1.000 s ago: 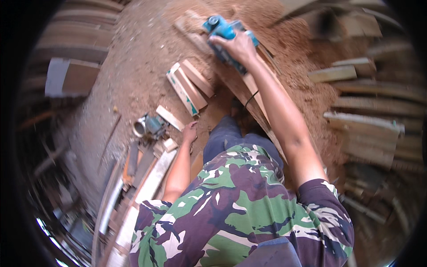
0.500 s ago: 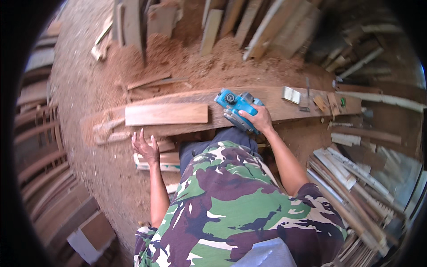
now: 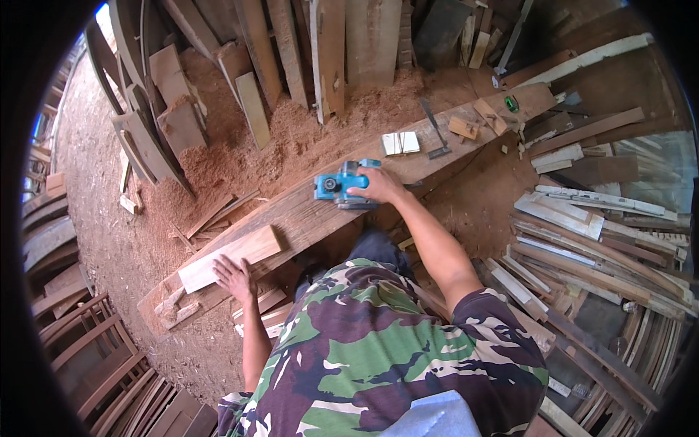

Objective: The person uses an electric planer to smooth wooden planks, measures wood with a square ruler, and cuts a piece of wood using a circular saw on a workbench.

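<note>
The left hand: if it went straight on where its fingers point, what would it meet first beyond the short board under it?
The long plank's bare margin comes first, just past the short board, then probably the thin wood strips. Depth is unclear, so the left hand might pass above them.

white block [image 3: 392, 144] | dark try square [image 3: 436, 130] | green round item [image 3: 511, 104] | leaning boards [image 3: 329, 54] | reddish sawdust [image 3: 290, 149]
</note>
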Demonstrator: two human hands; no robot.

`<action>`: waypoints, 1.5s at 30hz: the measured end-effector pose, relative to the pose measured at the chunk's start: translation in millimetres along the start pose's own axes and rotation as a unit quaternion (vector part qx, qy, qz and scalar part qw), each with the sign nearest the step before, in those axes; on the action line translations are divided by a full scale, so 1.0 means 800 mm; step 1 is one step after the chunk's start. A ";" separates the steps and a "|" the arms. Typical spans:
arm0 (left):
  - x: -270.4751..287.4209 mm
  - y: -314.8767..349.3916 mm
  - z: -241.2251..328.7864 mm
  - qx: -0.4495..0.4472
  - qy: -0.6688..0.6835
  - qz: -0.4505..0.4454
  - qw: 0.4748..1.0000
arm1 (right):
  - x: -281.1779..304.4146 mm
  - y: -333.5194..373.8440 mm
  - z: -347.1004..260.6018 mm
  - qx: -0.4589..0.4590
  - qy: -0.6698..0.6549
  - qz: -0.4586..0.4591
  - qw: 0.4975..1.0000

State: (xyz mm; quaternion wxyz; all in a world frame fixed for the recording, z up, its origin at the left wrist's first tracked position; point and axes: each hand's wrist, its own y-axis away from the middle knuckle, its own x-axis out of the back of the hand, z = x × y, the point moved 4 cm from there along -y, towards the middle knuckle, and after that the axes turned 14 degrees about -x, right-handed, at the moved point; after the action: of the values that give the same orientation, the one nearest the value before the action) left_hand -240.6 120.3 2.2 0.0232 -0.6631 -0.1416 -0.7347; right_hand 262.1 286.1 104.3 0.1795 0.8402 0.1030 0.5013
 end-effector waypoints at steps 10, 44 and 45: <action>-0.033 0.052 0.037 0.138 -0.089 0.105 0.981 | 0.212 -0.108 0.189 -0.023 -0.098 0.225 0.969; 0.023 -0.072 0.125 0.527 0.292 0.348 0.718 | 0.303 -0.232 0.046 -0.052 -0.417 -0.206 0.884; 0.017 -0.059 0.109 0.514 0.327 0.378 0.697 | 0.276 -0.238 0.014 -0.031 -0.409 -0.236 0.881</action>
State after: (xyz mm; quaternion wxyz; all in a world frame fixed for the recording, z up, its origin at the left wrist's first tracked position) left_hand -168.1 188.7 14.2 0.6811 -0.2636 -0.2185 -0.6472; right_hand 378.5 536.0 200.3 0.3442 0.9155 0.1997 0.0585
